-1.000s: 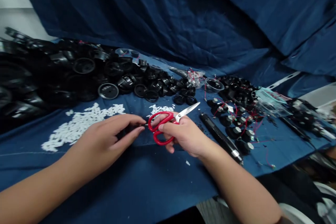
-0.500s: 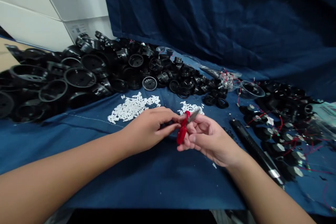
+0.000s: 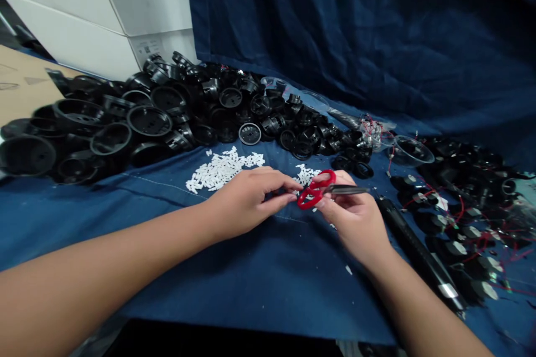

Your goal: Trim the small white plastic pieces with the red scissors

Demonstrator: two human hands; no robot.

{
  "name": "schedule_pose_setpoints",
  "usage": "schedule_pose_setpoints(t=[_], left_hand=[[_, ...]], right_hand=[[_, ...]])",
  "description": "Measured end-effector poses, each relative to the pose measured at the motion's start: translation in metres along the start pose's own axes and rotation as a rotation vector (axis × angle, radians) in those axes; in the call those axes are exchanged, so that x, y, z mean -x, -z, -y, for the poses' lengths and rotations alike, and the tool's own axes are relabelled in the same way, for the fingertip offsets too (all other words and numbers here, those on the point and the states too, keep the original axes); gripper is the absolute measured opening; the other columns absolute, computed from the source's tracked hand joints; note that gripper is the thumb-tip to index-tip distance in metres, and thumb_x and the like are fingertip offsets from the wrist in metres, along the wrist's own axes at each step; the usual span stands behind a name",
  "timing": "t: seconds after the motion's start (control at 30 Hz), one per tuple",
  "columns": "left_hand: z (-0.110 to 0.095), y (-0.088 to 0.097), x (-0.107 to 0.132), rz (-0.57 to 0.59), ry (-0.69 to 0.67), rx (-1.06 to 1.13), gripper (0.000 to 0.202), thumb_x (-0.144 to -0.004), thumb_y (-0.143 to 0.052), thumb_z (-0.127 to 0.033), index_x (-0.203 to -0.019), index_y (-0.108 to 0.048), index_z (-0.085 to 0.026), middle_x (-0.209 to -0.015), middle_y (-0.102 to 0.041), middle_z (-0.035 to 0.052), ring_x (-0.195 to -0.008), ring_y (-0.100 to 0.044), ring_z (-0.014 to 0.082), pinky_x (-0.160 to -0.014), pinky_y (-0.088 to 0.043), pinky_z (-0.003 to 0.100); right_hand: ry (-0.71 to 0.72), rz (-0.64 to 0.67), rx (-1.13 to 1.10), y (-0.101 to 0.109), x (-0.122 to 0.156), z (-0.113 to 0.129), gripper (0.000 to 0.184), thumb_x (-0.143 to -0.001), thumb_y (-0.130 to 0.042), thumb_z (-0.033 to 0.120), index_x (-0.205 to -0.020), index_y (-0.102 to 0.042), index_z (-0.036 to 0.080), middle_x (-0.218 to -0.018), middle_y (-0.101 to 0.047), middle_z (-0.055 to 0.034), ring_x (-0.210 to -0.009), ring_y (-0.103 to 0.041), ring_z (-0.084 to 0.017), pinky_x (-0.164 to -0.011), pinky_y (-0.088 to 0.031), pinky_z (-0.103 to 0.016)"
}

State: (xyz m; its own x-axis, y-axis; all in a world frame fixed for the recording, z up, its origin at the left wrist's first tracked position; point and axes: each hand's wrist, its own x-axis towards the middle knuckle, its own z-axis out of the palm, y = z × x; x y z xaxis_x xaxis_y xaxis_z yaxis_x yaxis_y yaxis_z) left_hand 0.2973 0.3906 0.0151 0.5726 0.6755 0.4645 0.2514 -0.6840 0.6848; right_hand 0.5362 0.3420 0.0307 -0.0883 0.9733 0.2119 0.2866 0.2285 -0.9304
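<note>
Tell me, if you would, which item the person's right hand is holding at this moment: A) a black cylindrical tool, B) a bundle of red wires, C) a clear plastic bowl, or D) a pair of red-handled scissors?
D: the right hand closes on the red-handled scissors, with their blades pointing to the right of the view.

Soft, even indoor light, rather dim.
White panels (image 3: pixel 138 11) read brightest, the blue cloth (image 3: pixel 335 39) sinks into dark folds, a faint shadow lies under the left hand (image 3: pixel 247 201), and the frame edges bow.
</note>
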Motion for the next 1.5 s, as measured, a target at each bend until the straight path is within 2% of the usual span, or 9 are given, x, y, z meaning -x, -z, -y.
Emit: schedule_pose_setpoints(t=[0.1,0.27,0.47,0.57,0.73,0.87,1.03,1.23,1.5], left_hand=[[-0.003,0.002,0.0,-0.018,0.002,0.015,0.019,-0.1,-0.072,-0.023,-0.118,-0.079,-0.022,-0.099,-0.076,-0.0003,-0.092,-0.066,0.0128,-0.086,-0.05,0.026],[-0.009,0.005,0.0,-0.085,0.075,0.083,0.021,-0.097,-0.075,-0.021,-0.118,-0.079,-0.025,-0.096,-0.076,-0.0034,-0.089,-0.068,0.0092,-0.083,-0.052,0.021],[-0.014,0.007,0.002,-0.091,0.206,0.179,0.011,-0.094,-0.078,-0.022,-0.104,-0.08,-0.027,-0.096,-0.075,-0.0069,-0.085,-0.069,0.006,-0.077,-0.053,0.016],[-0.014,0.007,0.001,-0.07,0.219,0.192,0.007,-0.094,-0.078,-0.023,-0.1,-0.08,-0.028,-0.094,-0.076,-0.0075,-0.085,-0.07,0.0062,-0.076,-0.053,0.016],[-0.014,0.005,0.0,-0.063,0.273,0.317,0.006,-0.094,-0.078,-0.025,-0.098,-0.081,-0.029,-0.095,-0.077,-0.0062,-0.085,-0.072,0.0094,-0.076,-0.057,0.018],[-0.011,0.003,-0.001,-0.096,0.279,0.355,0.005,-0.091,-0.081,-0.027,-0.096,-0.082,-0.029,-0.095,-0.079,-0.0043,-0.084,-0.073,0.0131,-0.075,-0.059,0.02],[-0.012,0.005,-0.003,-0.133,0.359,0.381,0.005,-0.088,-0.083,-0.031,-0.093,-0.083,-0.03,-0.088,-0.078,-0.0046,-0.073,-0.07,0.0123,-0.064,-0.055,0.019],[-0.017,0.006,-0.002,-0.126,0.367,0.408,0.008,-0.088,-0.084,-0.034,-0.092,-0.082,-0.028,-0.089,-0.078,-0.0026,-0.078,-0.072,0.0147,-0.062,-0.056,0.022],[-0.016,0.007,-0.002,-0.134,0.37,0.399,0.007,-0.087,-0.085,-0.034,-0.09,-0.082,-0.028,-0.09,-0.079,-0.003,-0.081,-0.073,0.0154,-0.065,-0.057,0.023]], right_hand=[[-0.038,-0.054,-0.026,0.012,-0.003,0.001,0.027,-0.09,-0.084,0.04,-0.113,-0.078,0.026,-0.103,-0.061,-0.0026,-0.071,-0.052,-0.01,-0.061,-0.045,-0.025],[-0.146,-0.127,-0.132,0.029,0.003,-0.004,0.028,-0.093,-0.081,0.039,-0.115,-0.075,0.023,-0.082,-0.066,-0.0019,-0.069,-0.059,-0.014,-0.061,-0.051,-0.025],[-0.203,-0.238,-0.286,0.027,0.018,-0.005,0.043,-0.089,-0.085,0.037,-0.128,-0.072,0.025,-0.101,-0.074,-0.0069,-0.076,-0.068,-0.016,-0.066,-0.059,-0.026],[-0.247,-0.177,-0.273,0.03,0.027,-0.001,0.036,-0.094,-0.079,0.038,-0.127,-0.072,0.025,-0.096,-0.075,-0.007,-0.065,-0.065,-0.014,-0.065,-0.06,-0.027],[-0.339,-0.05,-0.334,0.034,0.039,0.001,0.026,-0.101,-0.066,0.038,-0.125,-0.07,0.028,-0.112,-0.07,-0.0088,-0.053,-0.055,-0.009,-0.05,-0.054,-0.027],[-0.37,0.04,-0.227,0.033,0.041,0.0,0.038,-0.095,-0.073,0.051,-0.127,-0.07,0.032,-0.096,-0.064,-0.0053,-0.061,-0.056,-0.012,-0.048,-0.048,-0.021],[-0.3,0.251,0.036,0.03,0.035,-0.002,0.044,-0.087,-0.082,0.051,-0.125,-0.072,0.033,-0.096,-0.066,-0.0035,-0.074,-0.059,-0.015,-0.061,-0.05,-0.024],[-0.306,0.442,0.154,0.017,0.034,-0.003,0.022,-0.086,-0.078,0.04,-0.092,-0.067,0.023,-0.09,-0.066,-0.0036,-0.083,-0.057,-0.019,-0.061,-0.041,-0.029],[-0.366,0.465,0.122,0.011,0.034,-0.001,0.029,-0.089,-0.077,0.044,-0.083,-0.059,0.021,-0.081,-0.059,-0.0002,-0.071,-0.048,-0.014,-0.062,-0.04,-0.03]])
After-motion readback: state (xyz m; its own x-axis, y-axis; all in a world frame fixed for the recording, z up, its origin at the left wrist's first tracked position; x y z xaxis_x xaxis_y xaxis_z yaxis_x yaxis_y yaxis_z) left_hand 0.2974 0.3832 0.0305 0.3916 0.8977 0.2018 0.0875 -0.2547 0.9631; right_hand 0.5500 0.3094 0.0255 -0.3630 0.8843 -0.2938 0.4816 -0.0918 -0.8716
